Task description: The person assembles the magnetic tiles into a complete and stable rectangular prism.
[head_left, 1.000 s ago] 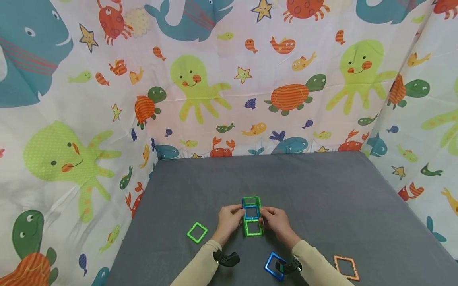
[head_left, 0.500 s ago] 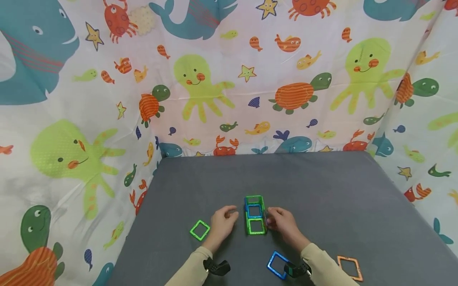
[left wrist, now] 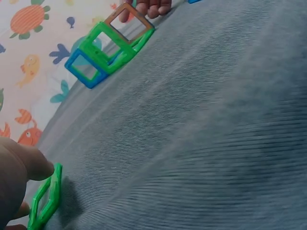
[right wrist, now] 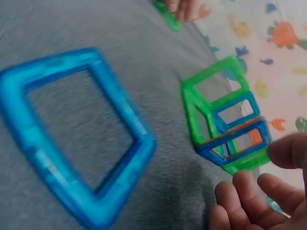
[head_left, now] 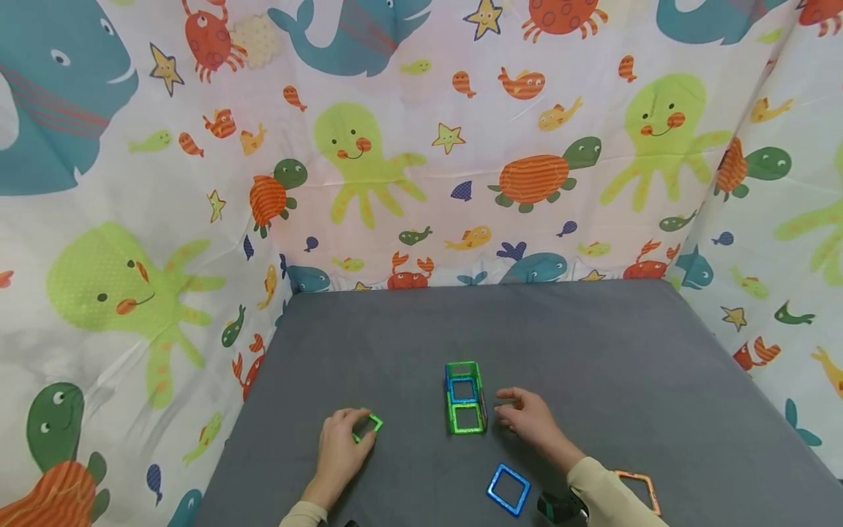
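Note:
My left hand [head_left: 342, 446] is at a flat green square magnetic tile [head_left: 377, 420], pinching it between thumb and fingers; the hand covers the tile's left part. In the left wrist view the thumb meets the upper end of that tile [left wrist: 56, 187]. At mid-table stands a small structure of joined magnetic tiles [head_left: 465, 403], with green and blue frames and an orange frame [left wrist: 141, 17] at one side. To its right my right hand [head_left: 532, 422] hovers with loosely bent fingers, apart from the structure and holding nothing.
A blue square tile [head_left: 523, 501] lies on the grey tabletop [head_left: 560, 337] in front of the structure. An orange square tile [head_left: 653, 496] lies at the front right, partly behind the right sleeve [head_left: 606, 487]. A printed curtain [head_left: 395, 183] surrounds the table's back and sides.
Both hands have let go of the tile structure. The left hand has moved left and down onto the green tile; the right hand has drawn back slightly to the right.

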`<state>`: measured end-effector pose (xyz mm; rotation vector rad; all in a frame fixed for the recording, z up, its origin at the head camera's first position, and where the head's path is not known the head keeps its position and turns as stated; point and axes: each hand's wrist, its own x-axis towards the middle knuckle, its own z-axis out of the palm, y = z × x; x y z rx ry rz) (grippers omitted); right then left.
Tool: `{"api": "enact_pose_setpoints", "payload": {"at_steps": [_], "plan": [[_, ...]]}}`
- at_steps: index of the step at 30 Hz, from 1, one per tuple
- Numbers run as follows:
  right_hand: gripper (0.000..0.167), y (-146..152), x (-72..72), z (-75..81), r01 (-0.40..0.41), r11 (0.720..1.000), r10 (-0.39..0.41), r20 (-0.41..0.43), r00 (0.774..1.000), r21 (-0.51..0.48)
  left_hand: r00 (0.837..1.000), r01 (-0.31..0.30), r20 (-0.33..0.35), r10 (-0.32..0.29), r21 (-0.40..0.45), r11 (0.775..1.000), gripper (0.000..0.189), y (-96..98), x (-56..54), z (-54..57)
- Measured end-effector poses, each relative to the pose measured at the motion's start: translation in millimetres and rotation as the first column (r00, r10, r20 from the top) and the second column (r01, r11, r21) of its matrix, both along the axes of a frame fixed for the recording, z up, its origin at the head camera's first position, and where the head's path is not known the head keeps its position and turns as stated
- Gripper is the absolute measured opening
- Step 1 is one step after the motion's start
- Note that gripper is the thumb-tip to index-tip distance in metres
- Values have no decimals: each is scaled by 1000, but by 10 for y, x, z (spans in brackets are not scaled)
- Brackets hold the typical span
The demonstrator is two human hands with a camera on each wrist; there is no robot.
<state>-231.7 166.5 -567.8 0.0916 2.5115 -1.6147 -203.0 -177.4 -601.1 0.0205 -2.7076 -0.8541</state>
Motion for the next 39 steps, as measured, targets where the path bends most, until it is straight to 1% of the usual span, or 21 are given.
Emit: {"api": "enact_pose_setpoints", "payload": {"at_steps": [2,5,7,9,11,12,13,17,20,23,26,29,31,34,39], "plan": [[45,-17,33,3,-52,993,57,-50,997,105,1000,-2,9,2,-10,1000,36,1,24,-6],[62,-57,72,-4,-122,962,155,-123,980,243,1000,-11,2,11,-8,1000,39,6,40,-22],[69,-79,68,-30,-165,932,228,-169,959,323,1000,-17,-13,17,-9,1000,40,1,37,-33],[74,-90,45,-61,-189,899,288,-208,935,395,999,-23,-24,22,-11,1000,40,1,33,-40],[75,-82,13,-88,-197,877,322,-235,917,438,999,-23,-34,23,-14,1000,40,5,25,-41],[74,-74,0,-99,-195,871,329,-240,913,452,999,-23,-35,22,-14,1000,39,8,22,-44],[73,-66,-11,-104,-193,867,332,-242,912,459,999,-23,-35,22,-12,1000,38,12,21,-43],[62,-28,-39,-113,-197,870,332,-243,911,452,999,-22,-36,21,-1,1000,36,23,11,-59],[48,-4,-51,-126,-201,868,346,-263,900,455,999,-27,-44,27,1,1000,35,29,6,-68],[39,13,-56,-147,-197,869,354,-292,889,454,998,-32,-54,32,-2,999,34,35,5,-78],[37,22,-52,-158,-205,861,377,-313,872,466,997,-35,-62,35,-3,999,34,42,8,-87],[38,23,-51,-154,-231,847,412,-316,855,478,997,-46,-63,46,-3,999,33,45,9,-96],[39,22,-54,-147,-247,840,426,-306,852,483,997,-50,-61,50,-3,999,33,48,11,-98],[39,19,-63,-139,-262,830,437,-284,853,492,997,-54,-61,54,-6,999,32,49,9,-102],[35,26,-89,-148,-272,819,451,-275,849,505,997,-64,-44,63,-8,998,32,68,8,-98]]}}
